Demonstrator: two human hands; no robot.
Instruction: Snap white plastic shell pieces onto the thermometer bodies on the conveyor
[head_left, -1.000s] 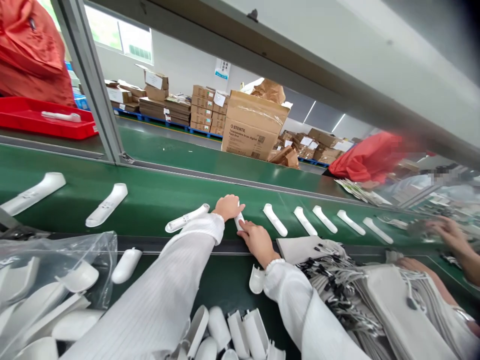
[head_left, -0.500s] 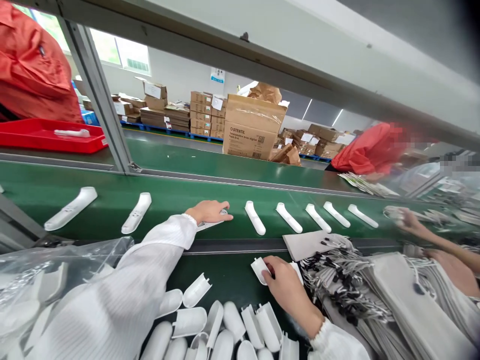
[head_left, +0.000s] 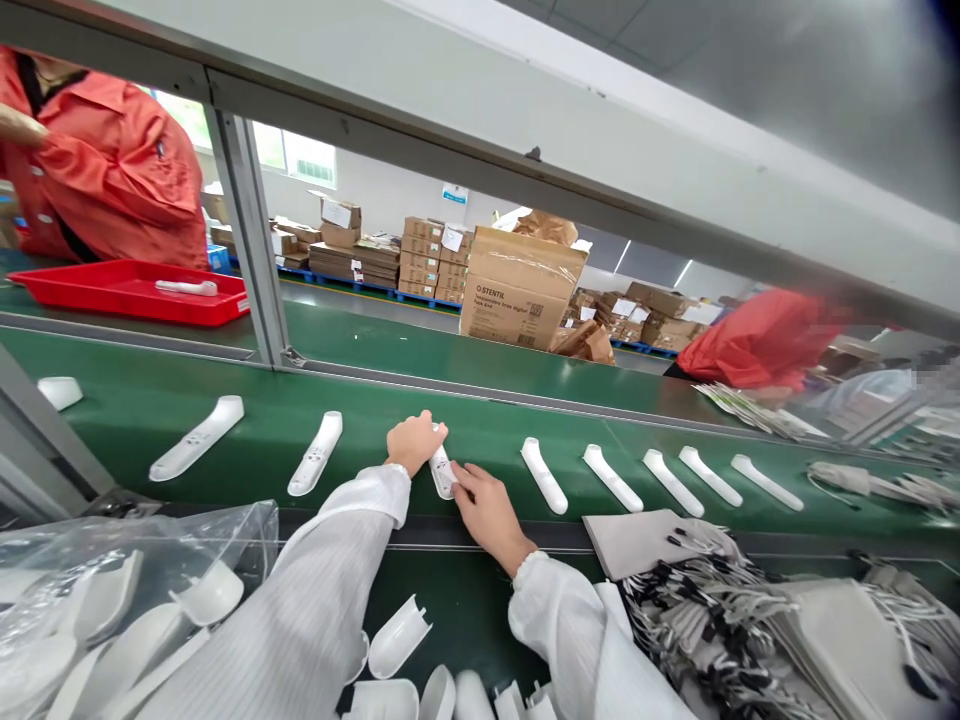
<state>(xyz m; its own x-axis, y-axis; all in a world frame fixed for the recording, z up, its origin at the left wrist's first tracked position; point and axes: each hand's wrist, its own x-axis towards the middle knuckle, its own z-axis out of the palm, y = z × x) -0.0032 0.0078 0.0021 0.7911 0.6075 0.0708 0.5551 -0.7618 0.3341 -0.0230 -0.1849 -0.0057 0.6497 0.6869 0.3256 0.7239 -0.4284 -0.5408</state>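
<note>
Over the green belt (head_left: 390,400), my left hand (head_left: 414,442) is closed around the top end of a white elongated plastic housing (head_left: 442,474) with small markings on its face. My right hand (head_left: 486,510) has its fingers closed on the lower right edge of that same housing. Whether a small cover is also under the right fingers is hidden. Similar white housings lie along the belt: a marked one (head_left: 315,453) to the left, a plain one (head_left: 544,476) to the right. Nearer to me, loose white curved covers (head_left: 400,636) lie below my forearms.
A clear plastic bag (head_left: 247,525) of white parts is at lower left. Grey cuffs with bundled cables (head_left: 697,600) lie at right. Beyond the belt stand a metal post (head_left: 251,240), a red tray (head_left: 127,300) and a cardboard box (head_left: 517,290). Co-workers in red are across.
My right hand has moved from the loose covers up to the belt, beside my left hand. The housing under my left hand now points towards me. The co-worker's hand at right has left the view.
</note>
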